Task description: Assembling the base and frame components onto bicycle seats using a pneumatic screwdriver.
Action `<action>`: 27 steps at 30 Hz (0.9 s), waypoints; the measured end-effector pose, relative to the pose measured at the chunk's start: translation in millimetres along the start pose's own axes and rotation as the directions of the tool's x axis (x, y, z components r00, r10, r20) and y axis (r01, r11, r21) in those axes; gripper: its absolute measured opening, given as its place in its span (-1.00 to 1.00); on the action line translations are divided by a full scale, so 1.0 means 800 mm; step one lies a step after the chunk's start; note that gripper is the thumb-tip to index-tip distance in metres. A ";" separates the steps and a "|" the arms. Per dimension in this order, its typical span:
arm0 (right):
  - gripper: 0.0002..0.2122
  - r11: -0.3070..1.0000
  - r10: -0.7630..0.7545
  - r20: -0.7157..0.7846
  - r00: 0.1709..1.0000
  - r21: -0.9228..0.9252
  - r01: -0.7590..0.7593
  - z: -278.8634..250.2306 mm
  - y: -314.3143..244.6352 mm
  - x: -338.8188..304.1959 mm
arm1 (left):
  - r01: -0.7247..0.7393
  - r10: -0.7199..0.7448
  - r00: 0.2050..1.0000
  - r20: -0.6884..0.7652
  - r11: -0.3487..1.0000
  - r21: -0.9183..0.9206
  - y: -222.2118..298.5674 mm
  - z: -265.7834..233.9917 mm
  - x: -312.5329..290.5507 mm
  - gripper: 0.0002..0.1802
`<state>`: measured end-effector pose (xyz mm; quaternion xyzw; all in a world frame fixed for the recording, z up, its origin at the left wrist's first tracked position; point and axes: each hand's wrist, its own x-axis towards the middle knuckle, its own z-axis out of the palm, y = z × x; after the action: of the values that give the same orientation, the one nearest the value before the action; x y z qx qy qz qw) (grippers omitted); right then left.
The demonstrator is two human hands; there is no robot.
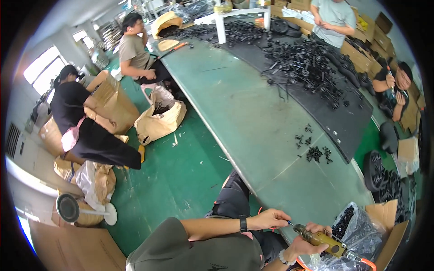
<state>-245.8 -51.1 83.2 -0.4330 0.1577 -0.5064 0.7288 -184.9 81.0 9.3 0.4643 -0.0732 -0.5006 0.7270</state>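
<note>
My right hand (305, 244) is wrapped round a yellow-brown air screwdriver (327, 244), with an orange hose leaving its rear end. The tool lies nearly level and its thin tip points left, toward my left hand (271, 220). Thumb and fingers of the left hand are pinched together at that tip, where a small dark-blue bit shows; what exactly they hold is too small to make out. Just beyond the tool, small black parts (344, 222) fill a clear plastic bag (361, 230) inside an open cardboard box (392, 230).
A long green-topped table (235, 104) stretches ahead. On it sit a small cluster of black parts (314, 155) and a large heap of black stemmed parts (312, 67) on a black mat (334, 122). Several people are around; sacks (160, 119) and cartons stand left.
</note>
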 end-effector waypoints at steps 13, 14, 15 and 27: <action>-0.47 0.978 0.126 0.034 0.991 0.162 -0.130 0.006 -0.011 -0.031 | -0.087 0.122 0.979 0.165 0.975 -0.204 -0.022 -0.012 -0.029 -0.61; -0.48 0.961 0.149 0.076 0.986 0.222 -0.163 0.012 -0.014 -0.033 | -0.098 0.112 0.985 0.130 0.990 -0.105 -0.015 -0.012 -0.034 -0.58; -0.56 0.937 0.166 0.054 0.985 0.304 -0.174 0.016 -0.012 -0.035 | -0.099 0.104 0.984 0.144 0.994 -0.039 -0.014 -0.015 -0.035 -0.60; -0.73 0.953 0.221 -0.114 0.968 0.237 -0.190 0.039 -0.016 -0.047 | -0.295 0.298 0.954 0.017 0.933 0.207 0.009 -0.053 -0.039 -0.57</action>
<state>-249.1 -5.1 103.4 -0.2927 0.1945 -0.4712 0.8090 -170.8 131.7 2.4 0.5246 -0.1888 -0.3715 0.7424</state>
